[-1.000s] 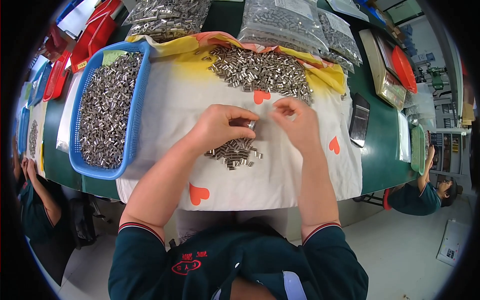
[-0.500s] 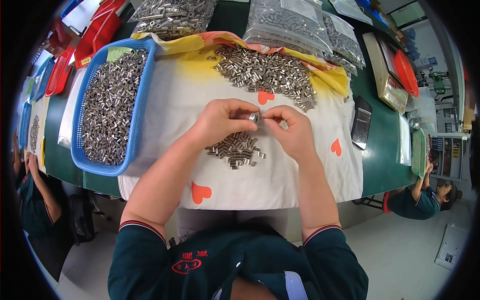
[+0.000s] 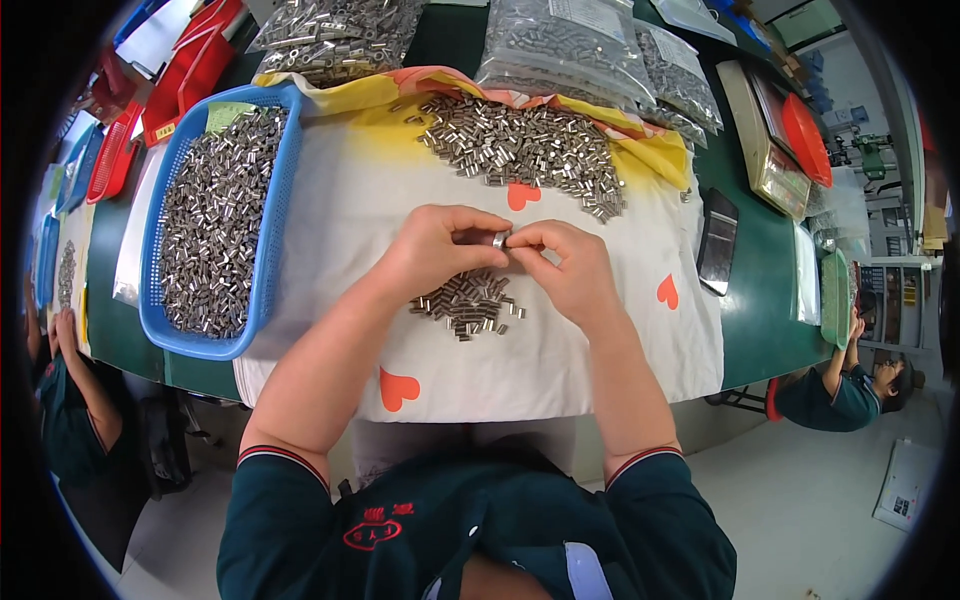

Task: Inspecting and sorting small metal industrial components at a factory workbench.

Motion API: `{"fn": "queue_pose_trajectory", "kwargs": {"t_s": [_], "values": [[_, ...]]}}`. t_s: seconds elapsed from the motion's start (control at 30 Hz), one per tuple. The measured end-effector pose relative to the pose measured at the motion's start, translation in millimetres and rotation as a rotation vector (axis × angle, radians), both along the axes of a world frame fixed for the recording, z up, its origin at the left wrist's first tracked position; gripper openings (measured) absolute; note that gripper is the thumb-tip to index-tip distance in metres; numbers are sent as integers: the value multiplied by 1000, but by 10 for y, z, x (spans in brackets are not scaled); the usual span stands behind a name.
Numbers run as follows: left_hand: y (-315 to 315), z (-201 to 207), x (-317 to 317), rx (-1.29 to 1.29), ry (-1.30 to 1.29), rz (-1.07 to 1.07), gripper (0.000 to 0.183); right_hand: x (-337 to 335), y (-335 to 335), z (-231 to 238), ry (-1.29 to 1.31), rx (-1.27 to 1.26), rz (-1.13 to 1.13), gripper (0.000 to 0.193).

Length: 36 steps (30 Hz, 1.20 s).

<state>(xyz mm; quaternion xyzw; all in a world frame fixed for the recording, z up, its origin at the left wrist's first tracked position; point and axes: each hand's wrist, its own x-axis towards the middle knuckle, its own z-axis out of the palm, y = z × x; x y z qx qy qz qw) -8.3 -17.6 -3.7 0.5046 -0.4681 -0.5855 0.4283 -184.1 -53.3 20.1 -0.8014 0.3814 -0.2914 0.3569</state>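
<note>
My left hand [image 3: 435,245] pinches a short, shiny metal cylinder [image 3: 499,240] between thumb and fingers. At its right end, the closed fingertips of my right hand [image 3: 568,268] meet it; whatever small part they grip is hidden. Just below both hands lies a small heap of metal sleeves [image 3: 470,308] on the white cloth [image 3: 330,220]. Farther back, a larger pile of the same kind of sleeves [image 3: 520,145] spreads toward the cloth's yellow and orange edge.
On the left stands a blue basket [image 3: 150,290] full of small metal sleeves. Clear bags of metal parts [image 3: 560,50] line the back. A black phone-like device [image 3: 718,242] lies at right, near a red tray [image 3: 806,140]. Other people work at both sides.
My right hand has moved left, bringing its fingertips up against the metal cylinder. The left hand has shifted slightly, and the cylinder appears turned a little.
</note>
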Motion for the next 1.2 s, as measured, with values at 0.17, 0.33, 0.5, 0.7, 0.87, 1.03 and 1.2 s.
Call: {"fn": "queue_pose_trajectory", "kwargs": {"t_s": [0.17,0.33,0.5,0.7,0.87,1.03,1.2], "values": [[30,3,8,2,-64,-79,30,-31,-56,-13,67,199,16,11],[25,35,-9,-38,-136,-124,31,-374,-389,-155,341,-254,-411,7],[31,30,20,4,-107,-101,30,-364,-435,-214,431,-369,-348,5],[-3,-50,30,34,64,-30,30,-127,-153,-16,107,2,-192,6],[-5,-43,44,32,155,-2,30,42,9,17,-112,185,-6,8],[-11,-61,20,40,180,-16,30,66,71,-11,51,-172,-48,9],[-5,-28,-9,6,84,0,30,46,44,-32,44,-136,-30,11]]}}
